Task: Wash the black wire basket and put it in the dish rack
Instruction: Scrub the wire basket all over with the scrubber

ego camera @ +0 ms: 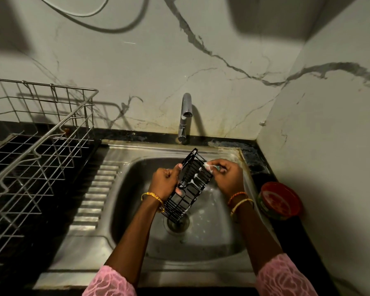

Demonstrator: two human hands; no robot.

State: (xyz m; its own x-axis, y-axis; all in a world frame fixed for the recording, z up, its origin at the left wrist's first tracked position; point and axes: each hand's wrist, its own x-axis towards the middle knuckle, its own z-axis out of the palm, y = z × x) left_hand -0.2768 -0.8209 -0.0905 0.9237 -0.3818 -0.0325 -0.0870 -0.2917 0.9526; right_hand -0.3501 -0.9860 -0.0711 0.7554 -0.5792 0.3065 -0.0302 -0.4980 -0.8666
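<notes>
The black wire basket (190, 184) is held tilted over the steel sink (137, 167), one end pointing toward the tap and the other down at the drain. White foam streaks its bars. My left hand (166, 181) grips its left side. My right hand (226, 176) presses a small soapy scrubber (209, 167) against the basket's upper right edge. The steel wire dish rack (36, 146) stands on the counter left of the sink, with nothing in it that I can see.
A chrome tap (185, 116) rises behind the sink; no water runs from it. A round red-lidded tub (279, 199) sits on the dark counter right of the sink. The drain (177, 223) lies below the basket. Marble walls close the back and right.
</notes>
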